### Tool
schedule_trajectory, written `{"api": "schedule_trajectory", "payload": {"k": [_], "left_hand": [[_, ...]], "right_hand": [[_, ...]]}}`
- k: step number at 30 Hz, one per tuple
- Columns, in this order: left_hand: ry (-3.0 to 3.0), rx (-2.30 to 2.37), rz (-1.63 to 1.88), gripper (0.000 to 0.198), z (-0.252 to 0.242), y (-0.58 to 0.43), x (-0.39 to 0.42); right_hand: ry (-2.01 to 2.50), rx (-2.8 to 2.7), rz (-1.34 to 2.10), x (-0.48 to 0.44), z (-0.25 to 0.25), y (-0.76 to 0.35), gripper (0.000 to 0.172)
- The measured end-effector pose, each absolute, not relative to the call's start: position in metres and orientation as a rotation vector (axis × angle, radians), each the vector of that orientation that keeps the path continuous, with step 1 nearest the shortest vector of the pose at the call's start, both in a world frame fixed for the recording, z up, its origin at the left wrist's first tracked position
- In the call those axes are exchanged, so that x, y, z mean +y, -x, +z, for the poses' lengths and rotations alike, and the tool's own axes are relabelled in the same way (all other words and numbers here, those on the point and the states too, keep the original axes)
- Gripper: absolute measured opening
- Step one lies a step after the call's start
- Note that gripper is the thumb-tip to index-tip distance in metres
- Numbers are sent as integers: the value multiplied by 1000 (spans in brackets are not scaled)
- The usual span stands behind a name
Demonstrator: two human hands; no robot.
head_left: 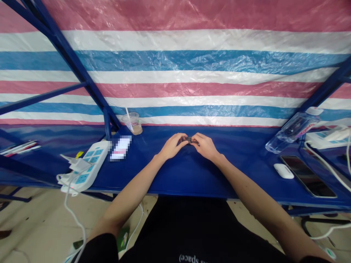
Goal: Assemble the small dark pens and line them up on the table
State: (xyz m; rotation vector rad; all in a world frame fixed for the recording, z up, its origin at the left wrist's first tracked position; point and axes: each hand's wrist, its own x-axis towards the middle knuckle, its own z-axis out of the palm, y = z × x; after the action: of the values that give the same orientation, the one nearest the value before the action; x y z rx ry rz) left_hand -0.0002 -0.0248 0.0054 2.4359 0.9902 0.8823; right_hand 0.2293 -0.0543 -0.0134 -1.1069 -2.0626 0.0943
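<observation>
Both hands meet over the middle of the blue table, fingers closed around a small dark, elongated object [188, 139]. My left hand [173, 145] pinches its left end between thumb and fingers. At the other end, my right hand [205, 145] grips it, with the fingers curled over the top. Only a short black stretch shows between the hands, so its exact kind cannot be told. It is held just above or against the table surface; which of the two I cannot tell.
On the left are a white power strip [94, 164] with plugs, a blurred-out item [120, 148] and a plastic cup [135, 124] with a straw. To the right lie a clear bottle [293, 129], a white earbud case [283, 171] and a phone [308, 176]. Blue metal posts [79, 69] flank the table [192, 175].
</observation>
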Motion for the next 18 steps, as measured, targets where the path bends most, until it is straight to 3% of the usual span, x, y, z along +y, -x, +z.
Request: {"api": "schedule_trajectory", "payload": {"k": [5, 12, 18], "left_hand": [[-2492, 1093, 866, 46, 5, 1, -20], [-2440, 1003, 998, 24, -2, 3, -15], [-2451, 990, 948, 23, 0, 3, -18]], "right_hand": [[1107, -2053, 94, -55, -12, -232, 10], [1160, -2072, 122, -50, -16, -233, 5], [1162, -2096, 151, -51, -15, -233, 7]]}}
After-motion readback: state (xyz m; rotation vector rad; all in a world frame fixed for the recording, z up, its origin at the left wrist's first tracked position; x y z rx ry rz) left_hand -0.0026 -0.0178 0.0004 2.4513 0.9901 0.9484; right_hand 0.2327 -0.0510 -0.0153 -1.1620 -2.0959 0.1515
